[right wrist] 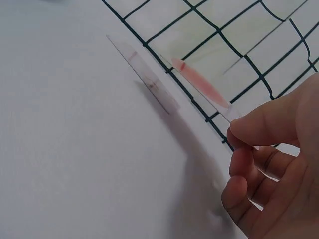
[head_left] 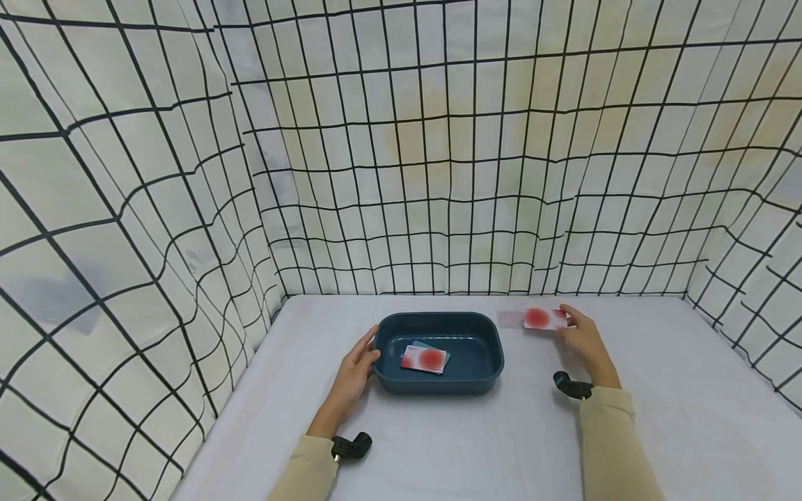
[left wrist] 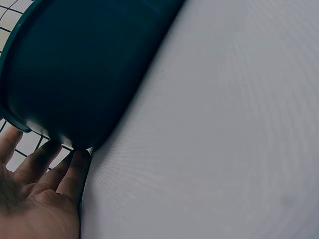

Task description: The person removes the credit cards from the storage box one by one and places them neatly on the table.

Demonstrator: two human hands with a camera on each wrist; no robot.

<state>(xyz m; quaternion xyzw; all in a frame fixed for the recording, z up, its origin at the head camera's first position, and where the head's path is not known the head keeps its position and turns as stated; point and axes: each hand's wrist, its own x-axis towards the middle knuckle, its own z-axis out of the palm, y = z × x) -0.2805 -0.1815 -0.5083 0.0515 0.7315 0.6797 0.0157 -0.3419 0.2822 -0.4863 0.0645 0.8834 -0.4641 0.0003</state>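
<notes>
My right hand [head_left: 585,341] pinches a white card with a red round patch [head_left: 537,319] by its right end, between thumb and fingers. In the right wrist view this card [right wrist: 199,82] is tilted, almost edge-on. A pale pink, partly see-through card [head_left: 511,319] is just left of it, over its own shadow on the table. My left hand [head_left: 351,376] is at the left end of a dark teal tray [head_left: 479,355]; in the left wrist view its fingertips touch the tray's end wall [left wrist: 55,84]. Inside the tray, a red-and-white card [head_left: 431,359] lies partly over a blue one [head_left: 421,344].
The tray stands on a white-covered table [head_left: 476,445]. White walls with a black grid [head_left: 438,167] rise behind the table and at both sides. Dark bands with small black devices [head_left: 352,446] are on both wrists.
</notes>
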